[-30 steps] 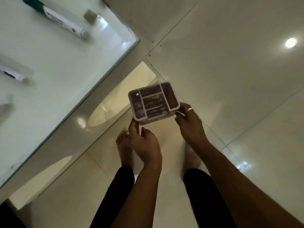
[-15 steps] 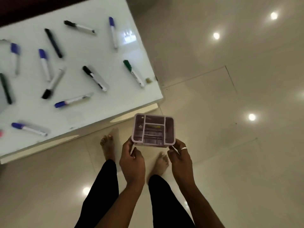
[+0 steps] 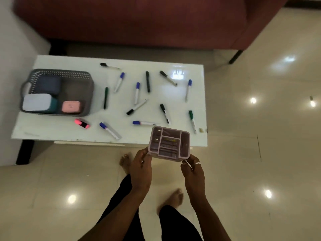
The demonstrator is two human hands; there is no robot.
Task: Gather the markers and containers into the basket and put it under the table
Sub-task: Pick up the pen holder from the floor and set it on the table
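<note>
Both hands hold a small lilac container point(image 3: 169, 144) with inner compartments, just in front of the white table's near edge. My left hand point(image 3: 141, 168) grips its left corner and my right hand point(image 3: 192, 169) grips its right corner. A grey mesh basket point(image 3: 88, 94) stands at the table's left end. It holds a white-lidded container point(image 3: 37, 102), a dark blue one point(image 3: 47, 85) and a small pink one point(image 3: 71, 106). Several markers, such as a blue-capped one point(image 3: 109, 130) and a green-capped one point(image 3: 192, 120), lie scattered over the white table point(image 3: 52, 129). A pink highlighter point(image 3: 81, 123) lies near the basket.
A dark red sofa point(image 3: 139, 20) stands behind the table, one leg at the right. A white wall point(image 3: 10, 49) runs along the left. My bare feet stand on the glossy tiled floor point(image 3: 260, 171) in front of the table. A small beige item point(image 3: 201, 130) sits at the table's near right corner.
The view has swung so the whole table, basket and sofa now show. The lilac container has stayed in both hands and now sits over the table's near edge.
</note>
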